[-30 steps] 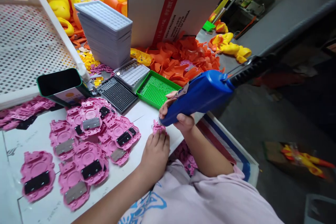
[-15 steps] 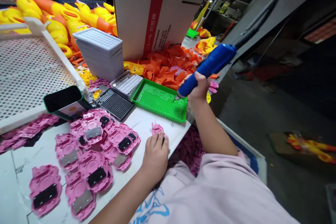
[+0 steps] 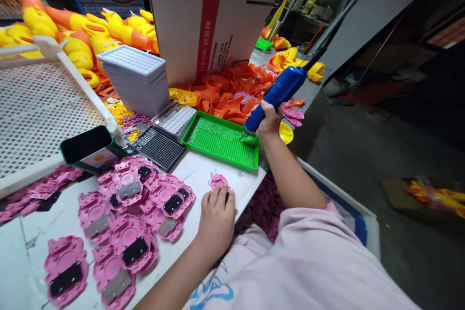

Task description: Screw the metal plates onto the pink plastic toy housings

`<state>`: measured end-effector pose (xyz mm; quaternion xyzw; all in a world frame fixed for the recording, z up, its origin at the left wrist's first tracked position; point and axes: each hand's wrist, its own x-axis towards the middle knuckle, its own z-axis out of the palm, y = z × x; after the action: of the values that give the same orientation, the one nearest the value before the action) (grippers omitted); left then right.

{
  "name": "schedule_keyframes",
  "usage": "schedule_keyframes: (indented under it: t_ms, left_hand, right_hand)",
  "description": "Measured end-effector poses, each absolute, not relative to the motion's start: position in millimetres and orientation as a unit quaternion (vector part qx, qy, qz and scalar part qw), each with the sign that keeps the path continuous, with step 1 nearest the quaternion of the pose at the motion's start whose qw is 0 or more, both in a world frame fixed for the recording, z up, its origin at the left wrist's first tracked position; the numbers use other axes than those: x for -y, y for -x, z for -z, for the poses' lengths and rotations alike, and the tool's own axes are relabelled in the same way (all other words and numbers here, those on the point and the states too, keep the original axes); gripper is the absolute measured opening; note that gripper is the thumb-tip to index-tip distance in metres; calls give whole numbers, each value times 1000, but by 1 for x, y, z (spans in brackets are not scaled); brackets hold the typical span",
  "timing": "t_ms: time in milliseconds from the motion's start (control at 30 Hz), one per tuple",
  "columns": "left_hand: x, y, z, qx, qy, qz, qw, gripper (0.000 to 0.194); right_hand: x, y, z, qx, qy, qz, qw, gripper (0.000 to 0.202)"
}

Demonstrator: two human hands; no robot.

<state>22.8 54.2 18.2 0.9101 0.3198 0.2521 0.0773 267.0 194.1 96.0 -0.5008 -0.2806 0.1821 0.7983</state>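
My right hand is wrapped round a blue electric screwdriver, its cable running up from the back end. The bit points down over the right part of a green perforated tray that has small metal screws in it. On the white table, my left hand lies over a small pink plastic housing, its fingers pressing on it. The fingers hide the near side of this housing. Left of that hand lies a group of pink housings, fitted with black or grey cover plates.
A black perforated tray, a white tray and a green-rimmed bin stand left of the green tray. Behind are stacked white trays, orange parts and a large carton. A white basket leans at left.
My right hand has lowered slightly and moved left with the screwdriver, its bit now down among the screws in the green tray. My left hand stays on the pink housing. The view has shifted slightly.
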Motion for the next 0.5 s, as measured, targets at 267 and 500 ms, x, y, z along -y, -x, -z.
schedule_keyframes:
  t_ms: [267,500]
  left_hand:
    - [-54,-23,-19,-320,-909,-256,79,33]
    - [-54,-24,-19,-320,-909,-256,79,33]
  right_hand:
    - [-193,-265,-98,301,516,-195,778,26]
    - [-194,-263,-102,301,518,-191,777,27]
